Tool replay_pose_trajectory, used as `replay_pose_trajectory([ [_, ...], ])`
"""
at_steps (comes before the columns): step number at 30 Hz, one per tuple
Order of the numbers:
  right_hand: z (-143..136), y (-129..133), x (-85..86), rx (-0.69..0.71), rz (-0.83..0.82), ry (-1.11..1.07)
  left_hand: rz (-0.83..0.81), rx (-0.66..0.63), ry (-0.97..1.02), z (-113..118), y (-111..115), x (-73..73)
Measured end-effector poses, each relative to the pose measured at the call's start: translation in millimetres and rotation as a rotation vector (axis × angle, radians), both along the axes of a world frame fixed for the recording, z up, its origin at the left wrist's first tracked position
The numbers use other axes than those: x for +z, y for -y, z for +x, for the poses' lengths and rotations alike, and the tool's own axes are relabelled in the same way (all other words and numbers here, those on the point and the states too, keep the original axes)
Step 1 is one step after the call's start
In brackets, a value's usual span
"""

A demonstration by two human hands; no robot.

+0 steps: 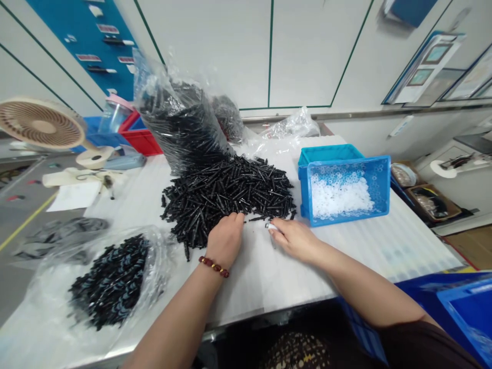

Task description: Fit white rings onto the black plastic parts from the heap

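Left hand [225, 238] touches black parts pile [230, 192] (its near edge).

Factory assembly bench: parts bins [346, 187]

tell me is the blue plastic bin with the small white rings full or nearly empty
Partly filled. The blue plastic bin holds a heap of small white rings low against its tilted floor, and the perforated blue wall above the heap is bare.

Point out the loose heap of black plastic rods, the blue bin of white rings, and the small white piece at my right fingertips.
Loose heap of black plastic rods [230, 192]: head view, middle of the heap.
Blue plastic bin of white rings [378, 177]: head view, right wall.
Small white piece [271, 226]: head view, end showing beyond the right hand [295, 238] fingertips.
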State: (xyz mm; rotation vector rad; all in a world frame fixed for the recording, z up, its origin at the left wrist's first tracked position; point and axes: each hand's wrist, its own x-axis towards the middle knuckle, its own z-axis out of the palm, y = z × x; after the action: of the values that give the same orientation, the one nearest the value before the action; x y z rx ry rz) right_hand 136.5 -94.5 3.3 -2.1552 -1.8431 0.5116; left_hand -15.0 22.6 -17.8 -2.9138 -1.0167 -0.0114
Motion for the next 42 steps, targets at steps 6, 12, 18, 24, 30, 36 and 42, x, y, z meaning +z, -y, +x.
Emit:
replay_pose_trajectory([
  [6, 0, -1, -0.7, -0.004, 0.001, 0.0, -0.143, 0.089, 0.287, -6, -5, -5.1],
  [12, 1, -1, 2.0, -0.028, -0.02, -0.004, -0.616, 0.074, 0.731, -10, -9, -1.6],
  [18, 4, -1, 0.4, -0.014, -0.013, 0.011, -0.913, -0.051, 0.828, -13, -7, 4.6],
  [24, 2, -1, -0.9, -0.002, -0.048, 0.087, -0.71, -0.214, 0.725, -13, -4, 6.4],
  [30, -3, 0, -1.2, 0.026, -0.108, 0.193, -0.656, -0.302, 0.649, -10, 0, 2.9],
  [36, -3, 0, -0.7, 0.029, -0.124, 0.207, -0.732, -0.249, 0.627, -9, 1, 0.7],
  [42, -6, 1, -7.6, 0.06, -0.122, 0.212, -0.647, -0.277, 0.62, -7, 6, -4.2],
])
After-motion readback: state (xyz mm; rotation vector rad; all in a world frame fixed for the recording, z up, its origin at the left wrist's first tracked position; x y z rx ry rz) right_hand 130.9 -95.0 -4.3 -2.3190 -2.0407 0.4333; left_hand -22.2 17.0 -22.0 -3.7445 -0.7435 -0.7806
